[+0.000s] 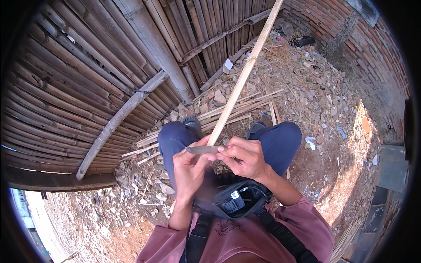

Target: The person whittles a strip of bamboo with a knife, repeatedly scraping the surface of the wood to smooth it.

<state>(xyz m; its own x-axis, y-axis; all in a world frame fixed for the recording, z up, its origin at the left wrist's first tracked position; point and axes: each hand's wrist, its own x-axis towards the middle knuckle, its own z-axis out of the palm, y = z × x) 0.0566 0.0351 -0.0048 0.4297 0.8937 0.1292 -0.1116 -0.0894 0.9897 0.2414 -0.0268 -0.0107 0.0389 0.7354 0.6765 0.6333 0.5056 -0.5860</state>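
Observation:
A long, pale bamboo strip (239,83) slants up and away from between my knees toward the far wall. My left hand (189,164) is closed around its near end, thumb and fingers pinching it. In my right hand (245,157) is a knife, its handle mostly hidden by my fingers. The knife's short grey blade (202,150) points left and lies across the near end of the strip, close to my left thumb. Both hands are nearly touching, just above my lap.
Several split bamboo strips (237,110) lie on the rubble beyond my feet. A bamboo fence (101,83) with a crossbar rises at the left. A brick wall (372,48) stands at the right. An open black pouch (232,201) hangs at my waist. Stones and litter cover the ground.

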